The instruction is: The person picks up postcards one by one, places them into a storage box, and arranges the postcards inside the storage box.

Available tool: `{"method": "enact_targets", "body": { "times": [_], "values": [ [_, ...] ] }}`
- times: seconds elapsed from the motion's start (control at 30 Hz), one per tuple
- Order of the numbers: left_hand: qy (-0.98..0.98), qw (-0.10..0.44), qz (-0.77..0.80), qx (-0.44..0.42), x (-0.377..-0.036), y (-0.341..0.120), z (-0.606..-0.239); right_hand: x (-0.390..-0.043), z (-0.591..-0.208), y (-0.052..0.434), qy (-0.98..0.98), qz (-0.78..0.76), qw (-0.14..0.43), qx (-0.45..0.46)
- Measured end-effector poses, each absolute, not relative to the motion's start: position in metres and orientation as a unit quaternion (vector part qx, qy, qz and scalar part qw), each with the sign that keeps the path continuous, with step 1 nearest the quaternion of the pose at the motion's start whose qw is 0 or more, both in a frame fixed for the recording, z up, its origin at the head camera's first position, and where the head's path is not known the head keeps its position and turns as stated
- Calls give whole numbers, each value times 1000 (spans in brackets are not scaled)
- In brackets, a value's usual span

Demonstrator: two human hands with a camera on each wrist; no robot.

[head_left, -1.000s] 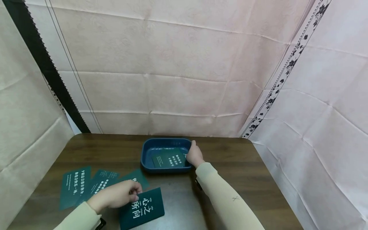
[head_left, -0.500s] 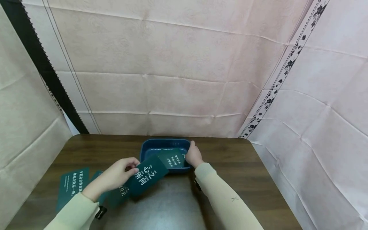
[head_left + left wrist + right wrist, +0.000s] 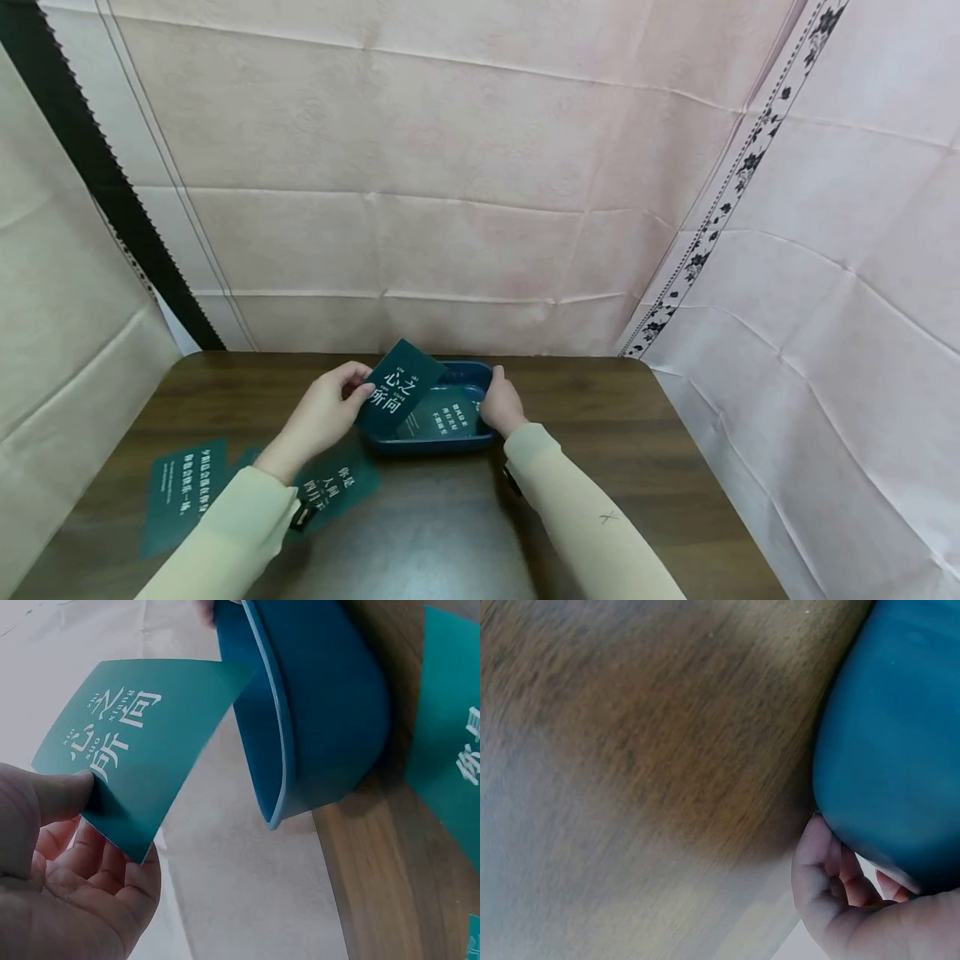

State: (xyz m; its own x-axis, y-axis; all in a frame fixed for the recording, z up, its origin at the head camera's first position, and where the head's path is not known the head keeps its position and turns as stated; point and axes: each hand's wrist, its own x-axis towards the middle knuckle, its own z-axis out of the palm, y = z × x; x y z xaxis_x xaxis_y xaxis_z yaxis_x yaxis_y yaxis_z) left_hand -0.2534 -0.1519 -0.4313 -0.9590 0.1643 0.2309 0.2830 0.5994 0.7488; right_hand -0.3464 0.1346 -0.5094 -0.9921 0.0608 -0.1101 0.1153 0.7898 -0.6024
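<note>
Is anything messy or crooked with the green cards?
A bit. The loose cards on the table lie fanned and overlapping, not stacked. The card in the tray sits tilted. The left hand holds another card slanted over the blue tray. Nothing looks damaged.

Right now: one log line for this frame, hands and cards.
left hand: pinches green card over blue tray | right hand: grips tray's right rim | tray: one card inside | table: more cards left
</note>
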Motion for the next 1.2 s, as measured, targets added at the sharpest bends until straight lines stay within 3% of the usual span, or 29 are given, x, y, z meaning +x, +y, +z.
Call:
{"method": "enact_targets", "body": {
  "times": [0.8,1.2],
  "values": [
    [-928,-21,-344,-142,-302,-108,-449,-350,-515,136,949,-309,43,41],
    [-951,-4,-262,-162,-306,-104,-470,-346,-509,137,949,-311,43,33]
  ]
}}
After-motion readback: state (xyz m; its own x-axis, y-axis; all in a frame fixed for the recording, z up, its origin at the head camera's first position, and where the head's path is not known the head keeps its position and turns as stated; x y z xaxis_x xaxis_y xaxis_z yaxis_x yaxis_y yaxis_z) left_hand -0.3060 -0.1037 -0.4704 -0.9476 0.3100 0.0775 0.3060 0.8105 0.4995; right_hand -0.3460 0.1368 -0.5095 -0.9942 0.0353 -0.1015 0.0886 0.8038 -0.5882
